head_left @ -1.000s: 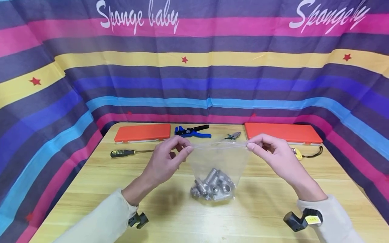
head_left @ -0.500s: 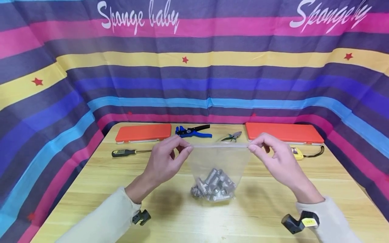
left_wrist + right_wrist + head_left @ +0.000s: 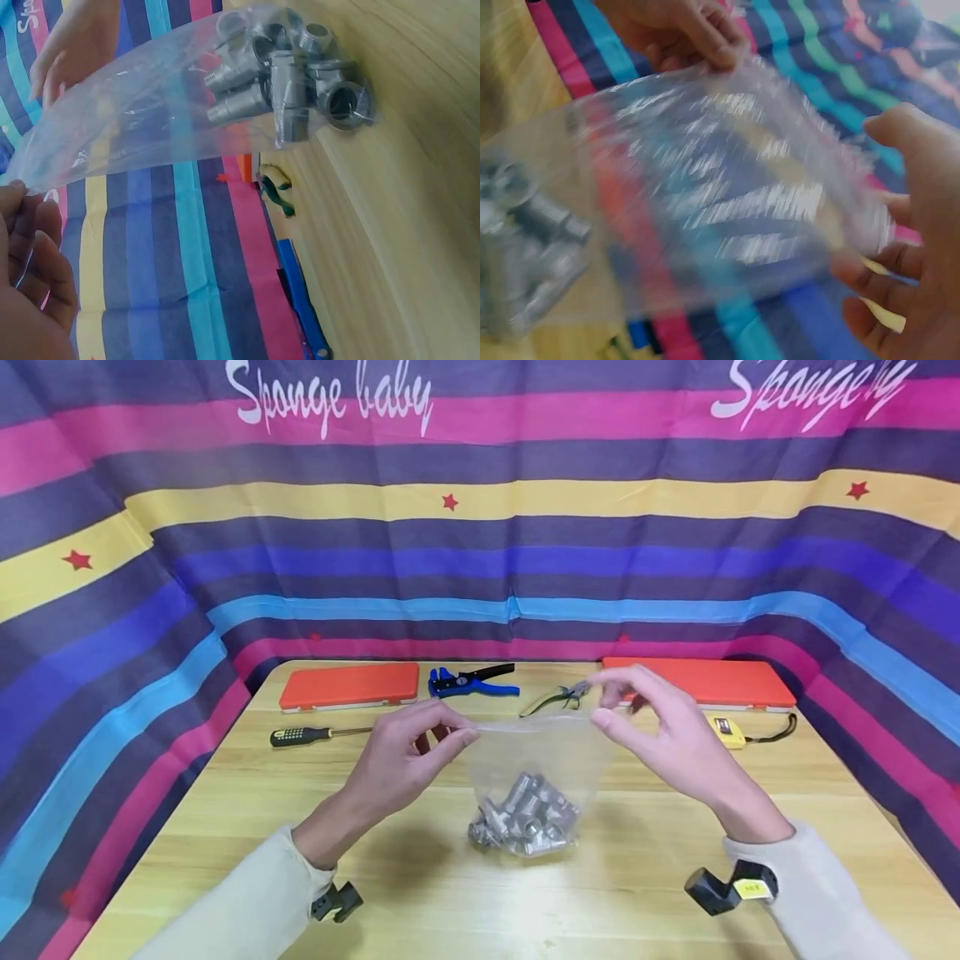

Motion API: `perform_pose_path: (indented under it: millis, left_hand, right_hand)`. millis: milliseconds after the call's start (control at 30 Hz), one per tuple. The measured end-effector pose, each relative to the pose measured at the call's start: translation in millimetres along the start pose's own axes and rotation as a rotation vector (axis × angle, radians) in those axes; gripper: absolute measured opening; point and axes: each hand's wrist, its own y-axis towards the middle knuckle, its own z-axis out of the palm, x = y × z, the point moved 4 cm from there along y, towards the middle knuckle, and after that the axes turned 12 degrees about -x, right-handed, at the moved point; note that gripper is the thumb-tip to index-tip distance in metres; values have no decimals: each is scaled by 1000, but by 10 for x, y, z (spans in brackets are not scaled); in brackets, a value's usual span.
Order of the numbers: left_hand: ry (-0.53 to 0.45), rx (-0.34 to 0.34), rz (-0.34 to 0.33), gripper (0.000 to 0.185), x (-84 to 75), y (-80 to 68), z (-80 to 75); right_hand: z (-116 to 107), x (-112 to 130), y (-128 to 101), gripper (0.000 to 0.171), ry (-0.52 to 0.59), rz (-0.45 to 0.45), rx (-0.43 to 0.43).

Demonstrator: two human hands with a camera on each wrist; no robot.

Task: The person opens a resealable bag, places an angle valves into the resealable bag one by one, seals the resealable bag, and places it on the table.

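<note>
A clear zip-lock bag (image 3: 543, 747) hangs upright over the table, its bottom filled with grey metal pipe fittings (image 3: 528, 814). Thumb and index finger of my left hand (image 3: 405, 752) pinch the bag's top left corner; the left wrist view also has this left hand (image 3: 34, 277) at the corner. My right hand (image 3: 667, 727) is at the top right corner, thumb and index finger spread apart. In the blurred right wrist view, the bag's edge lies close by the fingers of this right hand (image 3: 922, 225).
Along the back lie two orange-red cases (image 3: 348, 685), blue-and-black wire strippers (image 3: 472, 681) and pliers (image 3: 558, 697). A screwdriver (image 3: 300, 737) lies at the left, a yellow tape measure (image 3: 727, 731) behind the right hand. A striped cloth (image 3: 480, 560) hangs around the table (image 3: 247, 827).
My right thumb and index finger have parted from their pinch on the bag's corner, and that hand has shifted slightly left and up. The left hand keeps its pinch.
</note>
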Motion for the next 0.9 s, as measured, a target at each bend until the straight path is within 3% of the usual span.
perform_pose_path:
  millis: [100,300,433,600,900]
  left_hand:
    - [-2,15,-2,4,-25,15,18]
    - [5,12,-13,7,-22,-4,18]
    - [10,39,-31,9,11,-20,32]
    - [50,38,-28,7,12,-23,17]
    - [51,9,139,8,-61,15,30]
  right_hand:
    - [126,265,134,36,-72,-57,90]
    - [498,687,311,22,-167,-260,290]
    - [576,696,339,4,-169,-289,303]
    - [597,660,334,6,-159,-301,297]
    - [673,747,365,6,-113,-300,314]
